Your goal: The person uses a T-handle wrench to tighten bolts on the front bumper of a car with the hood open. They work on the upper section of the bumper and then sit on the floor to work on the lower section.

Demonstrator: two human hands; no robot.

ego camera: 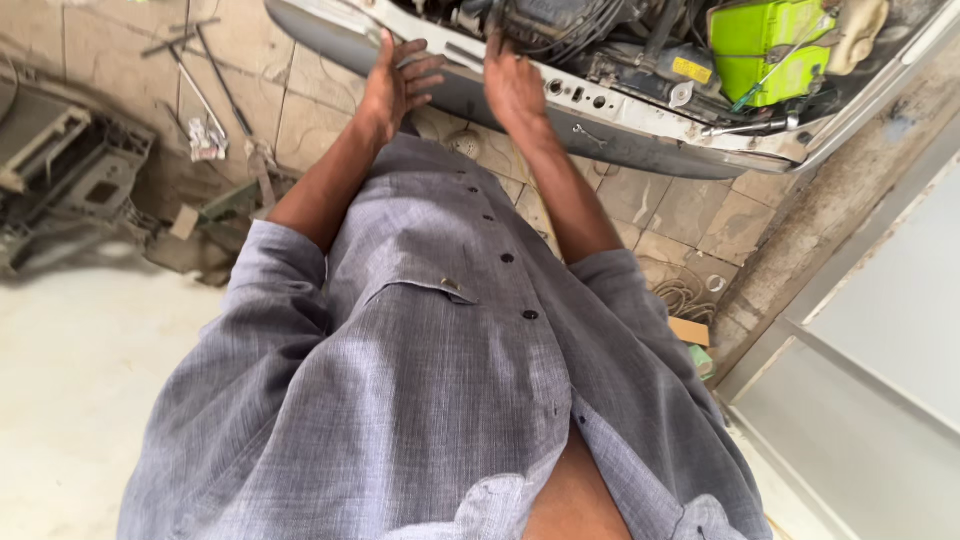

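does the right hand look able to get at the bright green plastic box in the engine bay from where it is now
Probably yes. The right hand rests on the white metal front panel with its fingers in the bay, and the bright green plastic box sits further along, uncovered on top. Only a thin blue-handled tool leans across it.

The car's front panel [620, 125] is painted metal, white and dull, scuffed along its grey lower edge. Behind it sits a battery [765, 50] of glossy green plastic (its top catches the light). The shirt [430, 400] is grey woven cloth, matt and faintly ribbed. The floor tiles [690, 215] look rough, stained stone or concrete.
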